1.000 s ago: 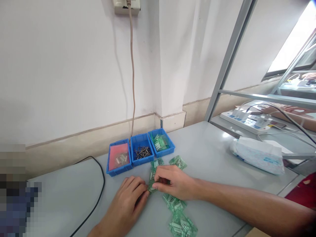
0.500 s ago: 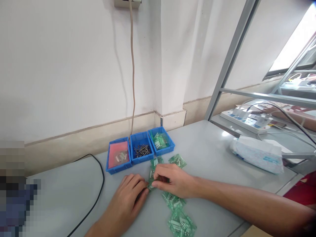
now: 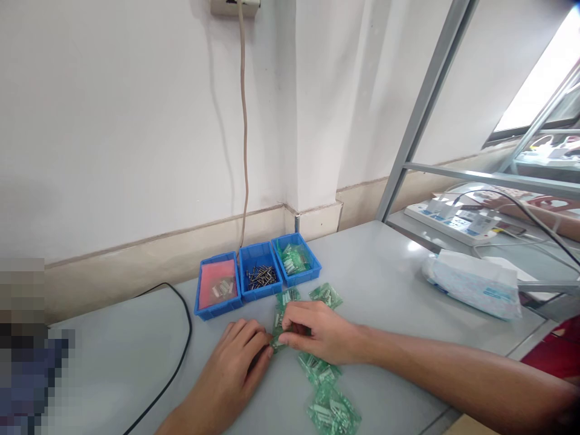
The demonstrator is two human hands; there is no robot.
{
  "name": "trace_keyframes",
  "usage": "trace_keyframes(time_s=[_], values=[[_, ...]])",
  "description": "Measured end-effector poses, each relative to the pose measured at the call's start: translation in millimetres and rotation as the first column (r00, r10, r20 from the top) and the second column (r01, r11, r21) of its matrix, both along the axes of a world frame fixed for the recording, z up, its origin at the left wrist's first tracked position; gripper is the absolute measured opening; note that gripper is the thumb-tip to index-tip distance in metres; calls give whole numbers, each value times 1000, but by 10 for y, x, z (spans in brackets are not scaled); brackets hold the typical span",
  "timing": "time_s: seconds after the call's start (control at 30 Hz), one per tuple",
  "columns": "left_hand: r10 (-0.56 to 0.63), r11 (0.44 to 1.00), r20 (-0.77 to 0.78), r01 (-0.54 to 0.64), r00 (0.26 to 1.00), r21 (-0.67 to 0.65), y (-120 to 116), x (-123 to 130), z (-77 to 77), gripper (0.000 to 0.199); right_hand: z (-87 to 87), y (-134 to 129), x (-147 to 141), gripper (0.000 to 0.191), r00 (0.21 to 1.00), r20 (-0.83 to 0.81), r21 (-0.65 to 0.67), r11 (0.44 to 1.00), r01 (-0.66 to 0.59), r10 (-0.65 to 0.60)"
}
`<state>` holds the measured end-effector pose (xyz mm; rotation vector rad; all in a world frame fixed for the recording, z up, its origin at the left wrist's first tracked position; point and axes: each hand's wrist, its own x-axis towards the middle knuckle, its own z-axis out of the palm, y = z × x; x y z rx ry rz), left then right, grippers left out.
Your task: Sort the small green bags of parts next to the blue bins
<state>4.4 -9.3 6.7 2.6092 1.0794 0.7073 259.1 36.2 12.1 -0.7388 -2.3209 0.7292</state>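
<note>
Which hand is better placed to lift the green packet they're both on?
Right, probably. The right hand already pinches the green packet with its fingertips, while the left hand lies flat on the table, only touching its edge.

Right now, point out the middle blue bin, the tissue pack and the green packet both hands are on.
Middle blue bin [image 3: 245, 256]: head view, back left rim.
Tissue pack [image 3: 471, 284]: head view, top face.
Green packet [image 3: 277, 320]: head view, strip showing between the hands.
</note>
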Motion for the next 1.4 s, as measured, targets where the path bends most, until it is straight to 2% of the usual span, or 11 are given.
trace_keyframes(time_s=[1.4], values=[[-11,999,-20,10,1000,-45,0,-4,-6,20,-6,3,-2,19,1000,-23,-9,1000,-5,5]])
